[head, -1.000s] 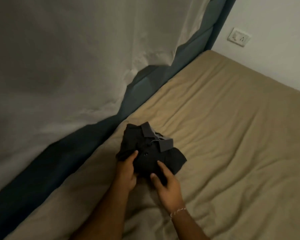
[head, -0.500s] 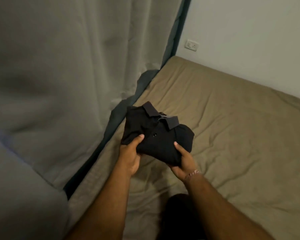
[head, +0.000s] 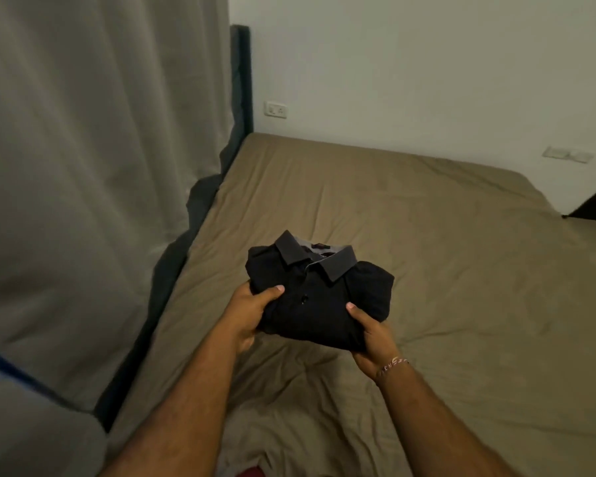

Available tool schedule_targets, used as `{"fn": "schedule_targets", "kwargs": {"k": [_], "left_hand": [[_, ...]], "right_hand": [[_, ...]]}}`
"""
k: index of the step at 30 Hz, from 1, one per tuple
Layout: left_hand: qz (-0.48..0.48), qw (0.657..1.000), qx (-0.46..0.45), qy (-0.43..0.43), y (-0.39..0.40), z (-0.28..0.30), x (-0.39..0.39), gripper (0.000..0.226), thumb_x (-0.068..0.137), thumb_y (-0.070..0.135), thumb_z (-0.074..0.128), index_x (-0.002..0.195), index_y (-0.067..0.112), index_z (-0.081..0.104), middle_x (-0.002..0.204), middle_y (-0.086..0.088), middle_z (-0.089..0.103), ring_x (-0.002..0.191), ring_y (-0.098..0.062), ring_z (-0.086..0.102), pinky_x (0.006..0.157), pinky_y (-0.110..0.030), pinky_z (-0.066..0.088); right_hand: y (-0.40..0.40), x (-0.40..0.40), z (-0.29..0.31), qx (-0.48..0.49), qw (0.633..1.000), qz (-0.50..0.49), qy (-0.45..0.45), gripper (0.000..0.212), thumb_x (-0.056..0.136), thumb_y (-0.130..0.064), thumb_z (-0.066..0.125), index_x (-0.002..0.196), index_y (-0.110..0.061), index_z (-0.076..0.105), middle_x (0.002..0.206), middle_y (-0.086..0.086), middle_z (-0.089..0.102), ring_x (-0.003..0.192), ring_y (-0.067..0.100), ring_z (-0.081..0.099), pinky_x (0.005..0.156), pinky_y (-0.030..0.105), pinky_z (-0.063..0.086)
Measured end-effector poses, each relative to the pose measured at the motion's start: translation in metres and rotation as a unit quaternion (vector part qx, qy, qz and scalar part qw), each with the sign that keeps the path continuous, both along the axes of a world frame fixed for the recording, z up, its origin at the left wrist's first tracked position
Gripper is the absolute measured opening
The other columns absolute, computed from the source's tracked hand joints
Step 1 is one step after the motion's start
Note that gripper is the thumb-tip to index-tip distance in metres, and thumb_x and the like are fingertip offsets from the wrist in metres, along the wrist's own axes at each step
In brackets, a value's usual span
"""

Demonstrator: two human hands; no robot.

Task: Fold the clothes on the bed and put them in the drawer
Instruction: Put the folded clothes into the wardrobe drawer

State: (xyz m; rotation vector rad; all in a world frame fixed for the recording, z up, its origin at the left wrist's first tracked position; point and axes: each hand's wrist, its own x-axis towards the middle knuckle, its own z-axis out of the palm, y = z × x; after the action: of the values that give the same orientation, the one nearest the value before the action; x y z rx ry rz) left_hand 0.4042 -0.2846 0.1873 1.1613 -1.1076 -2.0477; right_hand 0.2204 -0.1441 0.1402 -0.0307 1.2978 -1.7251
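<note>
Dimly lit and grainy throughout, brightening toward the upper right of the frame, bending and softening at the edges.

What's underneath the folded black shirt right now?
Below the folded black collared shirt lies the tan bedsheet. Both hands, left and right, grip its near edge, thumbs on top; the fingers beneath are covered.

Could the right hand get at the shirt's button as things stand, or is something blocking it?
Probably not without letting go: the right hand grips the folded black shirt from its right edge, thumb on top. The button itself lies uncovered between both thumbs, so nothing covers it.
</note>
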Motion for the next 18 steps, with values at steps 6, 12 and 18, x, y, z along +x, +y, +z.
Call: {"fn": "schedule_targets", "kwargs": {"k": [6,12,18], "left_hand": [[-0.033,0.999,-0.002,0.001,0.092,0.006,-0.130,0.018,0.100,0.012,0.065,0.116,0.020,0.068,0.106,-0.006,0.078,0.097,-0.031,0.075,0.084,-0.048,0.061],[-0.139,0.990,-0.028,-0.017,0.202,0.005,-0.260,0.018,0.106,0.017,0.056,0.118,0.027,0.067,0.112,-0.005,0.076,0.101,-0.031,0.073,0.073,-0.041,0.060],[-0.293,0.953,-0.061,-0.051,0.324,-0.007,-0.375,0.026,0.107,0.020,0.055,0.130,0.016,0.065,0.119,-0.011,0.074,0.104,-0.034,0.071,0.066,-0.036,0.056]], "right_hand": [[0.107,-0.110,0.017,-0.002,0.997,-0.067,0.023,0.041,0.093,-0.006,0.071,0.133,-0.008,0.065,0.127,0.013,0.072,0.115,0.034,0.070,0.097,0.051,0.056],[0.245,-0.201,0.020,0.013,0.985,-0.169,0.039,0.042,0.093,-0.007,0.071,0.134,-0.010,0.064,0.126,0.011,0.073,0.113,0.032,0.071,0.095,0.050,0.058],[0.392,-0.245,0.005,0.031,0.939,-0.341,0.020,0.043,0.091,-0.005,0.072,0.133,-0.012,0.065,0.125,0.012,0.073,0.114,0.033,0.071,0.099,0.053,0.055]]}}
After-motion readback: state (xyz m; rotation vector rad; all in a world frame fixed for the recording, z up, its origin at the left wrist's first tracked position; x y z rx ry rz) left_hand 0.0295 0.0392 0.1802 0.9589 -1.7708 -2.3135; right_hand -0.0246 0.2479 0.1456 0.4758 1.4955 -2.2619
